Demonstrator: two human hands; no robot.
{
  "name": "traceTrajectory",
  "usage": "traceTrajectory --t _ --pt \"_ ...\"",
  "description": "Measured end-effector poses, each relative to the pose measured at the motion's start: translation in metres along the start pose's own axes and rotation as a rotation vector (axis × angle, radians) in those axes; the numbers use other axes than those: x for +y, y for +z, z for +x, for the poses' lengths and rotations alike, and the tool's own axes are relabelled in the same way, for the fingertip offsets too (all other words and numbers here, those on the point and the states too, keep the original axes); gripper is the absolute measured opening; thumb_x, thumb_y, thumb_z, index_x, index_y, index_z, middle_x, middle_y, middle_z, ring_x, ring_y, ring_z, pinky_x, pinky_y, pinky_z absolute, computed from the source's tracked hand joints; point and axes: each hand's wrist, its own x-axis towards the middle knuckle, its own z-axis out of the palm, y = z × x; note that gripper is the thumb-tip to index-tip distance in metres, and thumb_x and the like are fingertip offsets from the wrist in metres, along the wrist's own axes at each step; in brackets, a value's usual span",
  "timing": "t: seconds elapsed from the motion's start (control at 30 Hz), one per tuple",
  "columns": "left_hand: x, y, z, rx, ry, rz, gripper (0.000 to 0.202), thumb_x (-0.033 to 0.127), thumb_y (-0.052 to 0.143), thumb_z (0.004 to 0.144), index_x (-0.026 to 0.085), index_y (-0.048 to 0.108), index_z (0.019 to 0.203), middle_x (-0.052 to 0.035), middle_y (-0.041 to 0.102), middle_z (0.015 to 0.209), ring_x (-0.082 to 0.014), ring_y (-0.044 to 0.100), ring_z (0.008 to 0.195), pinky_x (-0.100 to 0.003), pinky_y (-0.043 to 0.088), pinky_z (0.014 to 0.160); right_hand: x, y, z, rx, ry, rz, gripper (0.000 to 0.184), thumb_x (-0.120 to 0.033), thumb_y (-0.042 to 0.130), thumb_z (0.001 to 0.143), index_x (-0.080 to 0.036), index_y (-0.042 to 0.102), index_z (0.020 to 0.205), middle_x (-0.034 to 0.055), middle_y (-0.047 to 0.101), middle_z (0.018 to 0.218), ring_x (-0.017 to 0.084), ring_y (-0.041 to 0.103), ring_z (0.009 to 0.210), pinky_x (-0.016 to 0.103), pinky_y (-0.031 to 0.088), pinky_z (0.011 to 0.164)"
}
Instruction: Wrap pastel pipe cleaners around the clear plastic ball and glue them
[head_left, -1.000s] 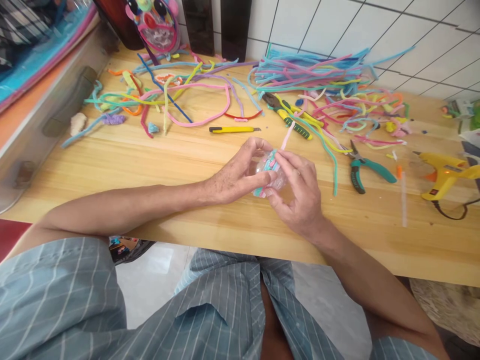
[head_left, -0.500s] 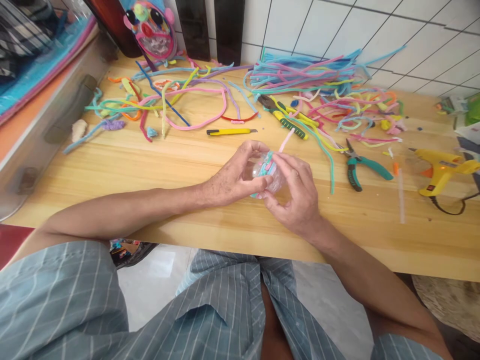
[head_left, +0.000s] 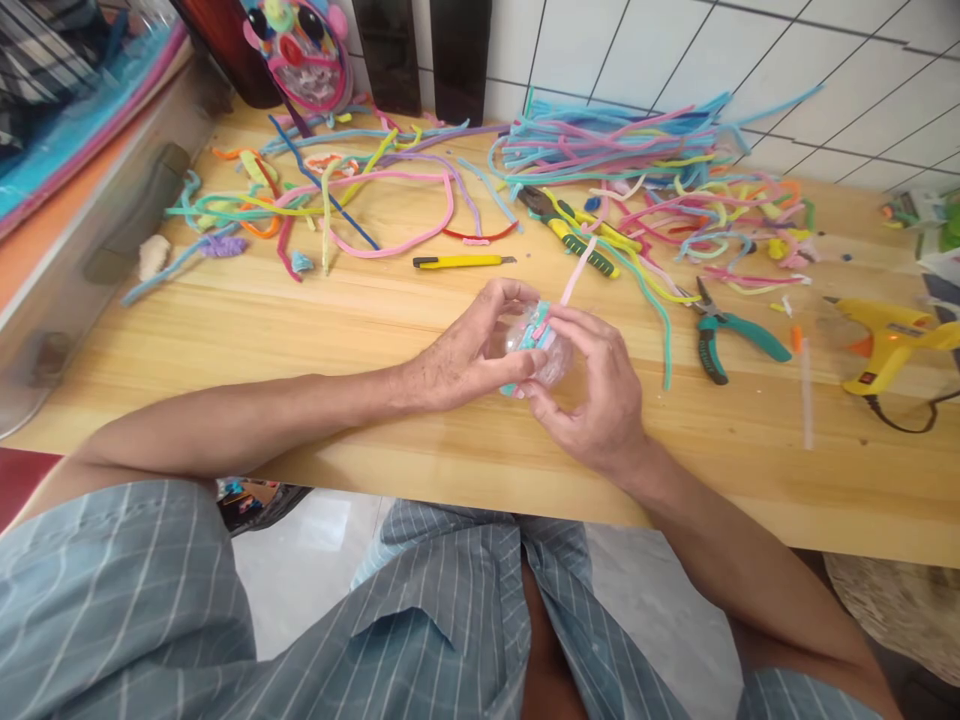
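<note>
A clear, rounded plastic piece (head_left: 556, 362) is held between my two hands, just above the wooden table. Teal, blue and pink pipe cleaner strips (head_left: 537, 325) run across it. My left hand (head_left: 484, 345) curls around its left side, with the thumb pressed over the front. On the other side, my right hand (head_left: 596, 385) grips the edge between fingers and thumb. A pale pink pipe cleaner end (head_left: 579, 270) sticks up from the piece past my right fingertips. Its underside is hidden.
Beyond my hands lie a yellow utility knife (head_left: 463, 262) and yellow-green pliers (head_left: 570, 230). To the right are teal pliers (head_left: 731, 335) and a yellow glue gun (head_left: 892, 340). Pipe cleaners (head_left: 615, 140) are heaped along the wall. A decorated figure (head_left: 307, 60) stands at the back left.
My right fingers have shifted slightly to the right along the piece, and more of the pink pipe cleaner end shows. My left hand keeps its hold.
</note>
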Motion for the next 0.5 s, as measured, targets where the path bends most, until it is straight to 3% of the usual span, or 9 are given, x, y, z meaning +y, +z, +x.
traceTrajectory --t 0.23,0.4,0.5 --pt "0.0012 -0.0009 0.0004 -0.045 -0.044 -0.159 0.060 0.062 0.076 0.101 0.025 0.054 0.143 -0.0136 0.065 0.148 -0.0309 0.069 0.139 -0.046 0.065 0.112 0.0034 0.0003 -0.0002 -0.016 0.029 0.009 0.071 -0.031 0.079 0.095 -0.025 0.053 0.161 0.0179 0.075 0.152 0.039 0.073 0.141 0.062 0.062 0.118" --pt "0.0002 -0.0018 -0.0010 -0.042 -0.034 -0.089 0.074 0.063 0.085 0.094 0.026 0.052 0.148 -0.0156 0.061 0.153 -0.0352 0.064 0.148 -0.046 0.066 0.112 0.0026 0.0010 -0.0002 0.005 0.033 0.013 0.069 -0.028 0.077 0.097 -0.025 0.053 0.162 0.0180 0.075 0.151 0.038 0.073 0.140 0.062 0.062 0.117" --pt "0.0029 -0.0016 -0.0027 -0.055 -0.054 -0.090 0.070 0.059 0.085 0.096 0.027 0.049 0.148 -0.0137 0.063 0.148 -0.0320 0.068 0.139 -0.043 0.068 0.106 0.0013 0.0019 0.0005 0.017 0.032 0.022 0.068 -0.028 0.076 0.097 -0.024 0.054 0.161 0.0181 0.075 0.150 0.038 0.073 0.140 0.062 0.062 0.117"
